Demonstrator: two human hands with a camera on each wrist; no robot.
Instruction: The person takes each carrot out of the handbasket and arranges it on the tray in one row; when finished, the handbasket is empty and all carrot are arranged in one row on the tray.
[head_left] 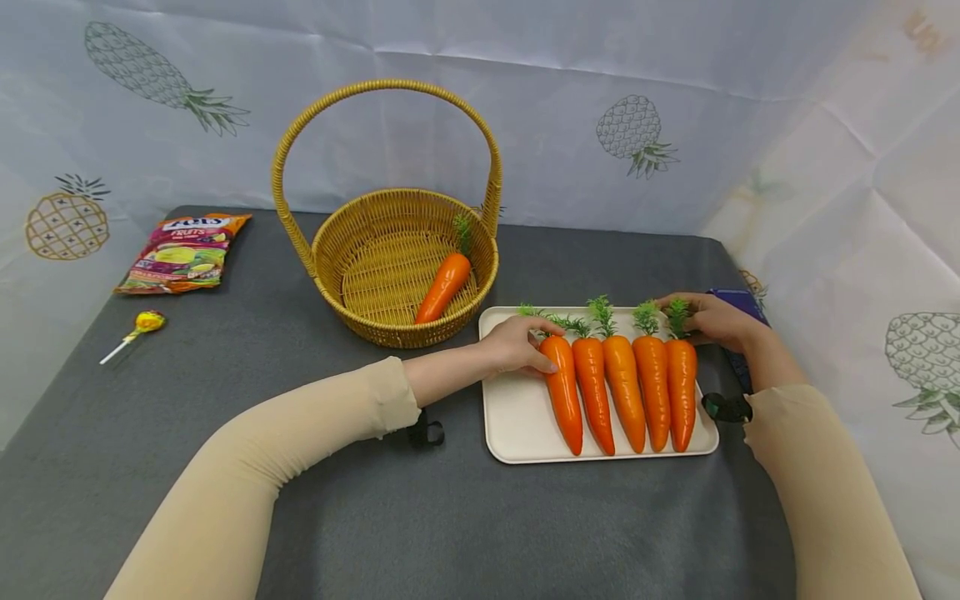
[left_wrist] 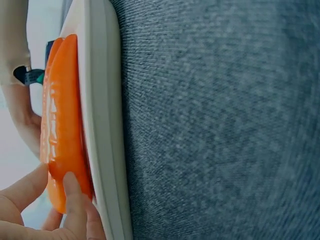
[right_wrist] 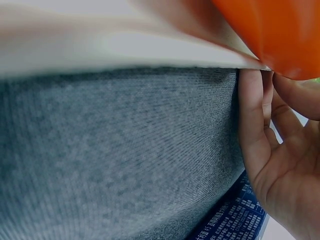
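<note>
Several glossy orange carrots with green leafy tops lie side by side on a cream tray (head_left: 517, 421). My left hand (head_left: 517, 343) pinches the leftmost carrot (head_left: 566, 404) near its top, thumb on one side and fingers on the other. In the left wrist view this carrot (left_wrist: 65, 110) lies just inside the tray's raised rim. My right hand (head_left: 708, 318) is at the tray's far right corner, beside the leaves of the rightmost carrot (head_left: 682, 392). The right wrist view shows the right hand's fingers (right_wrist: 252, 107) at the tray's rim, thumb above it by the carrot.
A woven basket (head_left: 330, 292) with a tall handle stands behind and left of the tray, one carrot (head_left: 444, 287) inside. A fruit candy bag (head_left: 182, 254) and a yellow lollipop (head_left: 142, 325) lie at the left. A dark blue printed package (head_left: 742, 304) sits beyond the right hand.
</note>
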